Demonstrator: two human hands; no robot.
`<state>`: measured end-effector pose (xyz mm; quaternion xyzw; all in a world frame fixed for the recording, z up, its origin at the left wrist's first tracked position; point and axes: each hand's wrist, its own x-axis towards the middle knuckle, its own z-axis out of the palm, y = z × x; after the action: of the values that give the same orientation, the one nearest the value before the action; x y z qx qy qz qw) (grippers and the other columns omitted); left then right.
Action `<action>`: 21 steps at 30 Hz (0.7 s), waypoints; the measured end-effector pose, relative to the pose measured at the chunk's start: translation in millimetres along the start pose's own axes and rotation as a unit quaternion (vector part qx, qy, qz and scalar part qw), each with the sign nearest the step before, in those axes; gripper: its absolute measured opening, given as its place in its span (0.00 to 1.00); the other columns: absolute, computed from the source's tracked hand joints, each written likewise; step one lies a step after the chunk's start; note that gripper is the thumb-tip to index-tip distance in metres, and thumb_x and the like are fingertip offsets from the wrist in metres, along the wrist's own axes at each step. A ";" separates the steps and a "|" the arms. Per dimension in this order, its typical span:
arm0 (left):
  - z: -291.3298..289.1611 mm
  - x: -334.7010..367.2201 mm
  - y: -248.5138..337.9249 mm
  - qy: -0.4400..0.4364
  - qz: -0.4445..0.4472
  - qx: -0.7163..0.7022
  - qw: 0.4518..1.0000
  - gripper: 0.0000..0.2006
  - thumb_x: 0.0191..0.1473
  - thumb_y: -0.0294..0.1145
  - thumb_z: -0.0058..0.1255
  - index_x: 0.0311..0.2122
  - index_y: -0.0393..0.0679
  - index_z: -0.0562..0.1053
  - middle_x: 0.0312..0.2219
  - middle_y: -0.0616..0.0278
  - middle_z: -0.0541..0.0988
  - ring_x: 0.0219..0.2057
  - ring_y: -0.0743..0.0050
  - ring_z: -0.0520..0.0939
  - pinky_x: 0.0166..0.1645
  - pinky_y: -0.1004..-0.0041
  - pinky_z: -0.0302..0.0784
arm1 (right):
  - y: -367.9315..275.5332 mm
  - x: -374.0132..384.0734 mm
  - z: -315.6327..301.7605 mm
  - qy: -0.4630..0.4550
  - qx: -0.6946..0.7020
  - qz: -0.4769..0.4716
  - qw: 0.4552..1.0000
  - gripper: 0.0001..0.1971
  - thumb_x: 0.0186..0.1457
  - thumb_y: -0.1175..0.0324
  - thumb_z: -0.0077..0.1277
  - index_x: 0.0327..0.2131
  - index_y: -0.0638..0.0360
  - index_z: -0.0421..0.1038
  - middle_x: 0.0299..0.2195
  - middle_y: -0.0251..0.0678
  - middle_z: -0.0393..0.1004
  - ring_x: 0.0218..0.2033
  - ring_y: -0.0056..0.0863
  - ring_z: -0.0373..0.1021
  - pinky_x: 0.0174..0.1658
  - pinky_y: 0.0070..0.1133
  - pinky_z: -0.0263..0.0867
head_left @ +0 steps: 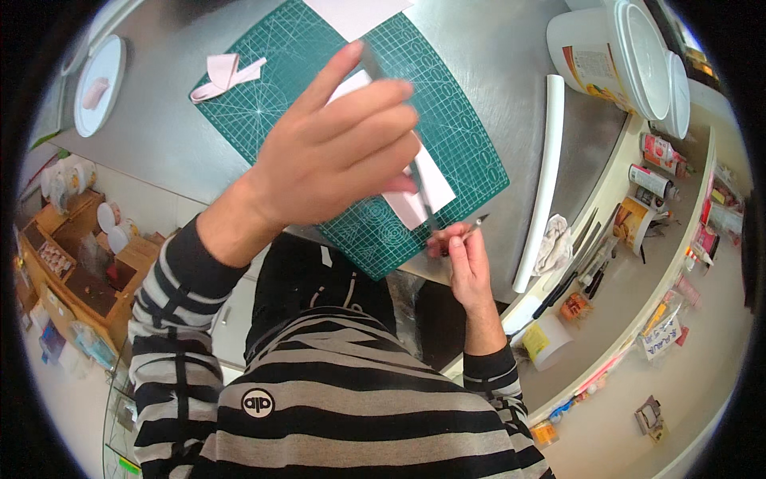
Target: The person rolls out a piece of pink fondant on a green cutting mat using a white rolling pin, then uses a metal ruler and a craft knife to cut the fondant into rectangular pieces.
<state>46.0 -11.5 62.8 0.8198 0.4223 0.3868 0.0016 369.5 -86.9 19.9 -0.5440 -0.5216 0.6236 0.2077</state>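
My left hand [343, 152] stretches over the green cutting mat [447, 104], its fingers along a narrow metal ruler [420, 188]. Motion blurs the fingers a little. Beneath the ruler lies a pale pink, thin flat strip [435, 182], partly covered by the hand. At the mat's near right edge, my right hand [469, 259] pinches a slim pen-like tool [475, 226] with a dark pointed tip. Its fingertips are close to the ruler's near end; whether they touch it, I cannot tell. Folded pink offcuts [227, 77] rest on the mat's left, and a pink sheet [355, 14] at its far edge.
A long white tube [542, 184] lies right of the mat, with a crumpled cloth [554, 246] beside it. White buckets [590, 56] stand at far right. Tools and jars crowd the right shelf [622, 303]. A white round lid [100, 86] is at far left.
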 end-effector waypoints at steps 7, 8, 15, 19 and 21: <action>15.7 -17.0 -9.7 -0.042 -0.351 0.078 0.932 0.30 0.49 0.35 0.68 0.56 0.37 0.71 0.51 0.45 0.76 0.54 0.44 0.75 0.60 0.53 0.69 | -6.5 28.1 -38.0 0.264 -0.170 -0.041 0.949 0.11 0.71 0.65 0.44 0.40 0.63 0.70 0.27 0.32 0.70 0.29 0.21 0.65 0.33 0.22 0.65; 18.8 -28.9 -7.5 -0.131 -0.435 0.091 0.886 0.33 0.48 0.34 0.68 0.57 0.33 0.69 0.49 0.43 0.76 0.51 0.43 0.75 0.56 0.54 0.71 | -2.5 34.9 -48.1 0.285 -0.181 -0.030 0.941 0.11 0.71 0.65 0.45 0.41 0.64 0.71 0.27 0.35 0.72 0.28 0.25 0.68 0.34 0.24 0.66; 55.6 -71.0 -10.2 -0.117 -0.500 0.086 0.854 0.20 0.48 0.33 0.67 0.43 0.33 0.74 0.38 0.42 0.78 0.41 0.42 0.78 0.47 0.55 0.74 | 34.0 60.7 -72.4 0.353 -0.334 -0.077 0.870 0.12 0.68 0.69 0.44 0.48 0.66 0.72 0.41 0.51 0.76 0.44 0.51 0.73 0.49 0.37 0.68; 59.9 -64.4 -13.8 -0.104 -0.544 0.041 0.832 0.13 0.52 0.32 0.63 0.38 0.37 0.73 0.34 0.46 0.81 0.35 0.42 0.81 0.41 0.57 0.77 | 28.8 58.8 -69.3 0.356 -0.387 -0.121 0.842 0.14 0.66 0.71 0.46 0.51 0.66 0.72 0.47 0.50 0.74 0.50 0.49 0.70 0.54 0.37 0.66; 49.1 -58.8 -7.6 -0.109 -0.552 -0.009 0.827 0.11 0.56 0.32 0.60 0.36 0.38 0.71 0.29 0.53 0.81 0.28 0.52 0.82 0.36 0.61 0.78 | 24.4 58.5 -69.1 0.352 -0.391 -0.120 0.842 0.15 0.65 0.72 0.46 0.52 0.65 0.73 0.47 0.49 0.74 0.49 0.49 0.70 0.54 0.36 0.66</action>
<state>51.6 -31.5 -11.4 0.4869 0.7977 0.2337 0.2682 420.0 -18.2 -19.1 -0.6960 -0.6751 0.1041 0.2211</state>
